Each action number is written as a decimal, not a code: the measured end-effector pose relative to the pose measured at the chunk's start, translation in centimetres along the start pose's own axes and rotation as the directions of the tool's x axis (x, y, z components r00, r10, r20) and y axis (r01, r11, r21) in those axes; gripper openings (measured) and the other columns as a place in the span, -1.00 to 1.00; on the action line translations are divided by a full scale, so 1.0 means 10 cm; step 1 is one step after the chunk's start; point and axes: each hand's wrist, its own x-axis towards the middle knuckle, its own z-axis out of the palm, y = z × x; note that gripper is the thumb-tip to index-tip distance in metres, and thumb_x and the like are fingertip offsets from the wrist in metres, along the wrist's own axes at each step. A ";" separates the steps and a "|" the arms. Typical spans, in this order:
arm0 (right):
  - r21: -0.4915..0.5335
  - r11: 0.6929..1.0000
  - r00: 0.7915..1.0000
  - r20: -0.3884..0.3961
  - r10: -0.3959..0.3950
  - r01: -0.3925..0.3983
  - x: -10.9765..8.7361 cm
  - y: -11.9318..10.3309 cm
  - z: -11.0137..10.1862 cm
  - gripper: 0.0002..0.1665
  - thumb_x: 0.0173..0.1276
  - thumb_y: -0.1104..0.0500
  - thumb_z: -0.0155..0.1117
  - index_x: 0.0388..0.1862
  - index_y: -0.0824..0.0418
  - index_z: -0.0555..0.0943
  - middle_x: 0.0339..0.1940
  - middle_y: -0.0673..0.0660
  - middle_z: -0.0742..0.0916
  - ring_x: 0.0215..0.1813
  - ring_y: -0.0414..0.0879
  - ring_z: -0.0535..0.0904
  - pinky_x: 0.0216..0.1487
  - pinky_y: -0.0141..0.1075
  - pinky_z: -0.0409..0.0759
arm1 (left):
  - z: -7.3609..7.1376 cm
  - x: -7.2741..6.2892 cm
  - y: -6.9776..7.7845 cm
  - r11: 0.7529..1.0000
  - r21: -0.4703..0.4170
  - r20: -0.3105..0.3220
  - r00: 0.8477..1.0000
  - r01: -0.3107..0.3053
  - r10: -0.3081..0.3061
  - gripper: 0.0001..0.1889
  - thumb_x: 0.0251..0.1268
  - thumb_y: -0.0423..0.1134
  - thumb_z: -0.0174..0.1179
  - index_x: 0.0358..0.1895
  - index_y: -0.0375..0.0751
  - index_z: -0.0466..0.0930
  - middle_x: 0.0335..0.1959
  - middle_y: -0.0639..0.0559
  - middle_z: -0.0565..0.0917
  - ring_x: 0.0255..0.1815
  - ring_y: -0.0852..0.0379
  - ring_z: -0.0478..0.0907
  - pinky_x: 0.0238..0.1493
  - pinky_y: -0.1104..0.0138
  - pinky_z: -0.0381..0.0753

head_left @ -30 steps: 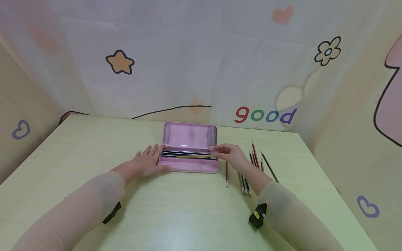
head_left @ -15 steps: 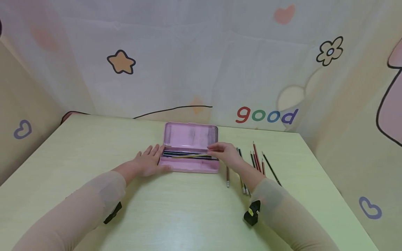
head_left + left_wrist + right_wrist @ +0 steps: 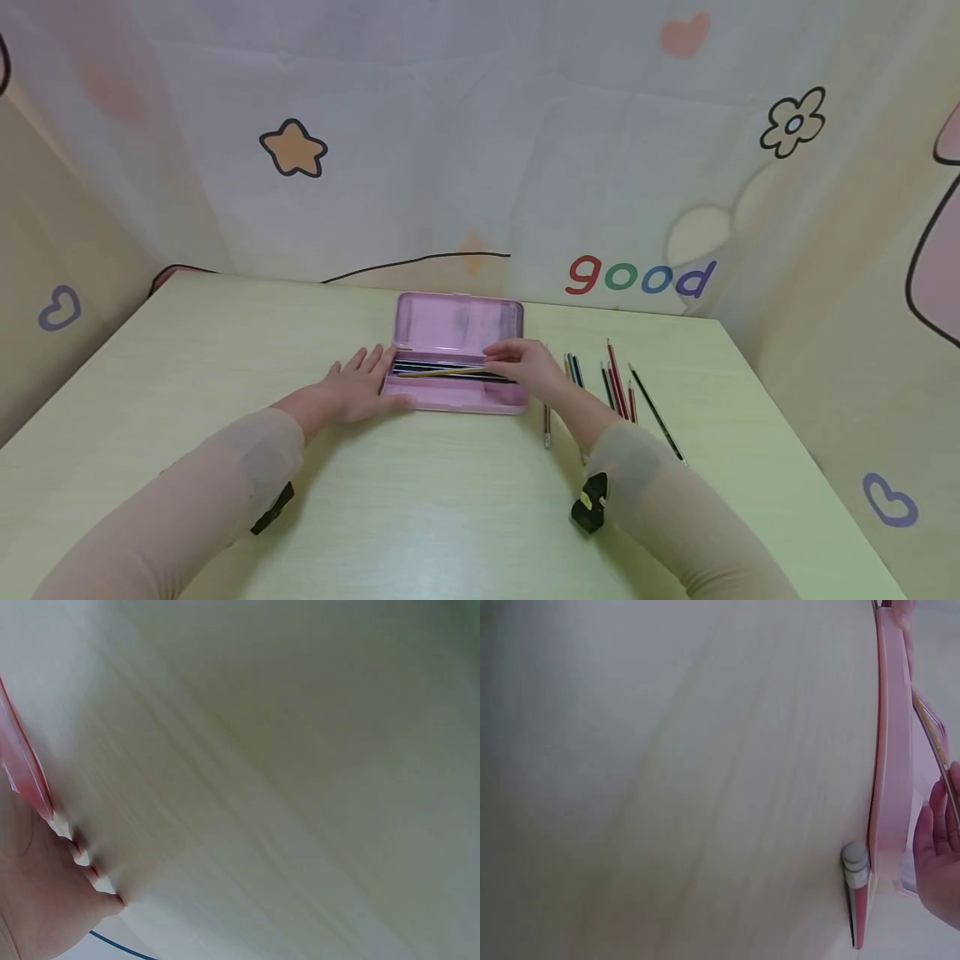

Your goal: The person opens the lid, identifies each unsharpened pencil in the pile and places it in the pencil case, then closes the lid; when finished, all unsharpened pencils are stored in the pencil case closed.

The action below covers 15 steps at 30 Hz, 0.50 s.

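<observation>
A pink pencil case (image 3: pixel 450 400) lies with its lid (image 3: pixel 442 323) folded back, dark pencils (image 3: pixel 427 365) lined up inside. Over them my right hand (image 3: pixel 531 367) pinches a yellow pencil (image 3: pixel 435 374) near one end, its other end pointing left. The right wrist view has this pencil (image 3: pixel 932 735) slanting above the case wall (image 3: pixel 892 765), beside the fingers of my right hand (image 3: pixel 941 862). My left hand (image 3: pixel 352 392) rests with spread fingers at the case's left side, thumb along its front edge; in the left wrist view the hand (image 3: pixel 45 892) sits against the pink case (image 3: pixel 24 765).
Right of the case, a red pencil with an eraser (image 3: pixel 547 432) lies on the table (image 3: pixel 420 500). Farther right are several red pencils (image 3: pixel 615 379) and a dark pencil (image 3: pixel 657 412). My right forearm covers part of another group. A printed cloth (image 3: pixel 450 167) hangs behind.
My right hand has moved left over the case, carrying the yellow pencil, whose far end now reaches nearer the case's left side. The left hand stays in place.
</observation>
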 end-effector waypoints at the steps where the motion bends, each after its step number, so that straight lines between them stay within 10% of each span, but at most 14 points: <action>1: -0.002 1.000 1.000 0.003 -0.001 0.001 0.01 0.00 0.01 -0.70 0.24 0.28 0.30 -0.03 0.28 0.62 -0.21 0.11 0.72 -0.12 -0.09 0.63 -0.09 -0.32 0.58 | 0.00 0.00 0.00 1.000 -0.002 0.002 1.000 0.001 -0.001 0.10 0.14 0.51 -0.26 0.47 -0.28 -0.33 0.48 -0.29 -0.21 0.45 -0.30 -0.30 0.29 -0.25 -0.25; 15: -0.057 0.998 1.000 -0.011 0.015 -0.016 0.05 -0.02 0.06 -0.73 0.23 0.27 0.31 -0.07 0.26 0.64 -0.25 0.09 0.72 -0.17 -0.10 0.61 -0.09 -0.32 0.57 | -0.01 0.01 0.00 1.000 0.006 0.002 1.000 0.015 -0.015 0.06 0.18 0.47 -0.22 0.48 -0.28 -0.33 0.48 -0.29 -0.20 0.45 -0.31 -0.30 0.29 -0.25 -0.23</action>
